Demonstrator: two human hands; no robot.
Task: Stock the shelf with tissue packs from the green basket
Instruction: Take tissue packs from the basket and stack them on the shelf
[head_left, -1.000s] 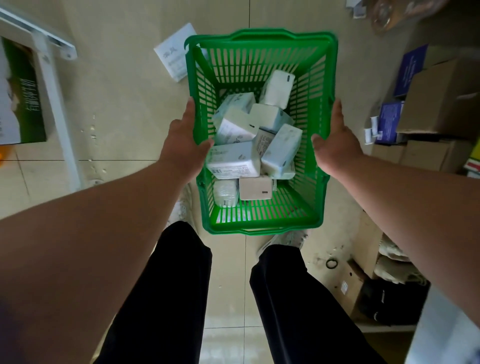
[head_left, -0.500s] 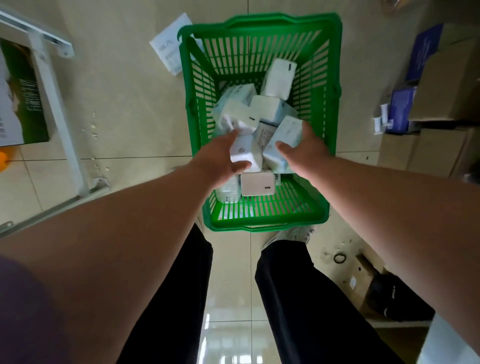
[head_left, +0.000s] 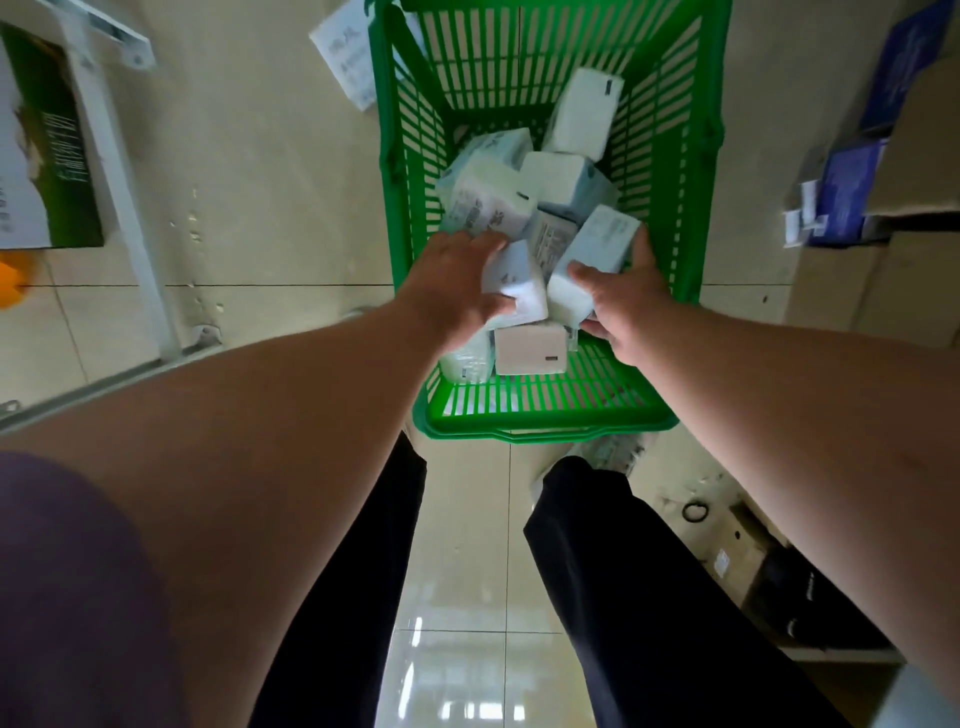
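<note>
Down inside the green basket (head_left: 691, 218), both hands busy: left hand (head_left: 457, 291) curled round a white tissue pack (head_left: 514, 286), right hand (head_left: 623, 301) gripping a pale blue tissue pack (head_left: 592, 254) just beside it. More packs (head_left: 582, 114) piled beyond the fingers.

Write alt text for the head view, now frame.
Both hands reach into a green basket on the tiled floor: the left hand grips one white tissue pack, the right hand grips a pale blue one. More packs lie piled in the basket; cardboard boxes stand to the right.
</note>
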